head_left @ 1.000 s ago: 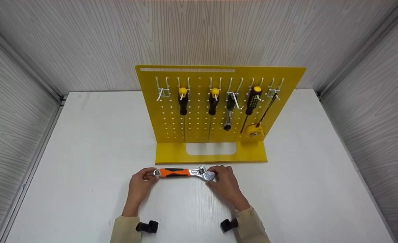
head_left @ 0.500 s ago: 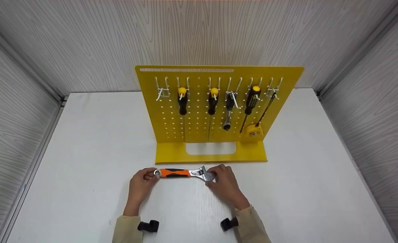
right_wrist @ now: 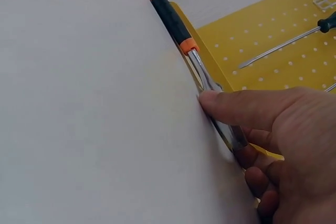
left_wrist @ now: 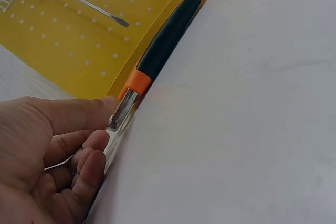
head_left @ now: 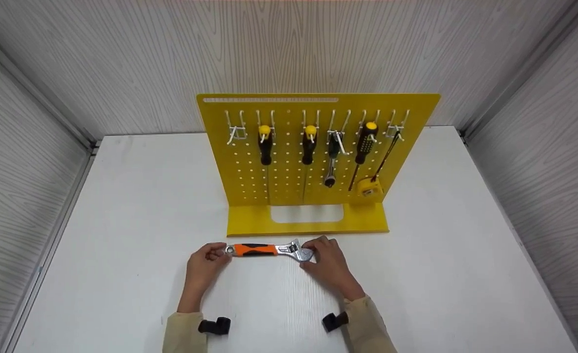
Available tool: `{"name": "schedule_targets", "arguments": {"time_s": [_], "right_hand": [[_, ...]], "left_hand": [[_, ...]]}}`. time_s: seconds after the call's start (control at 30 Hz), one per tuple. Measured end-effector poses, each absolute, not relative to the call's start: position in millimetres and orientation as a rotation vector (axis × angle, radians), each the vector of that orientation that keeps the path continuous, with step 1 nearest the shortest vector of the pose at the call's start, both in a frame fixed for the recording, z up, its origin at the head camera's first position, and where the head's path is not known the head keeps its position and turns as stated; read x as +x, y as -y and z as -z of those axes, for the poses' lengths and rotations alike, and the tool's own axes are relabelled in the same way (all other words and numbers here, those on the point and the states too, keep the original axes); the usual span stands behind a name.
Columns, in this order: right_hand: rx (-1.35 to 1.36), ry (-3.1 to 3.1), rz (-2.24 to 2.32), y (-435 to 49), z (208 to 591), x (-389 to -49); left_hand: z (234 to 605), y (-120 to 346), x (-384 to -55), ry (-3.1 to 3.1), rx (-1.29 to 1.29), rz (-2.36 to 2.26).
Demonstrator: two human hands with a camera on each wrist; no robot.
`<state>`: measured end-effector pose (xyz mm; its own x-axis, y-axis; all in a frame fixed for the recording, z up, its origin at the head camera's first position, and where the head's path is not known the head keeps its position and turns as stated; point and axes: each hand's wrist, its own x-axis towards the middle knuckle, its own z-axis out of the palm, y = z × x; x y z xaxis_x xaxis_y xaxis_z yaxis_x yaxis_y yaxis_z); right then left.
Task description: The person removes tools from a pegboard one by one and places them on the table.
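- Little has moved since the earlier head frames: the left grip (head_left: 204, 267) and right grip (head_left: 330, 263) remain at opposite ends of the adjustable wrench (head_left: 269, 250); the whole scene sits only slightly shifted.
- Left grip: digits pinching the wrench's ring end (head_left: 229, 250).
- Right grip: thumb on the near side, fingers on the far side, pinching the silver head (head_left: 296, 251).
- Wrench: crosswise between the two grips, its orange-and-black handle (head_left: 252, 250) nearer the left one. Whether it touches the white tabletop (head_left: 259, 294) cannot be told.
- Yellow pegboard (head_left: 283, 157): upright beyond both grips, its base just past the wrench.
- Hung tools: two slim screwdrivers (head_left: 265, 152), beyond and between the grips; a ratchet (head_left: 332, 164), straight beyond the right grip; a thick-handled screwdriver (head_left: 366, 144) and tape measure (head_left: 369, 187), beyond it and farther right.
- Behind each grip: a beige sleeve (head_left: 185, 333) with a black device (head_left: 215, 326) on its inner side.
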<state>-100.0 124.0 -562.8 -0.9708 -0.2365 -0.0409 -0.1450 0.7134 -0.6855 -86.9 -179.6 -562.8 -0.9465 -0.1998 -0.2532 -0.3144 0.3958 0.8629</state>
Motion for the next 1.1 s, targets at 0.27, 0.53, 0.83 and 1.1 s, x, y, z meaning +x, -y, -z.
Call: {"name": "schedule_targets", "arguments": {"time_s": [0.27,0.53,0.83,1.1], "right_hand": [[-0.293,-2.709,1.284,-129.2,567.4,-101.5],[-0.212,-2.497,1.599,-132.8,561.4,-106.0],[-0.162,-2.409,1.710,-132.3,549.5,-107.6],[-0.117,-2.305,1.816,-124.5,529.3,-108.7]], "left_hand": [[564.2,182.6,-88.7,-2.494,-0.458,-1.668],[556.5,182.0,-87.7,-2.464,-0.469,-1.676],[529.2,173.9,-95.0,-2.475,-0.443,-1.721],[510.3,166.5,-110.1,-2.538,-0.366,-1.762]]}}
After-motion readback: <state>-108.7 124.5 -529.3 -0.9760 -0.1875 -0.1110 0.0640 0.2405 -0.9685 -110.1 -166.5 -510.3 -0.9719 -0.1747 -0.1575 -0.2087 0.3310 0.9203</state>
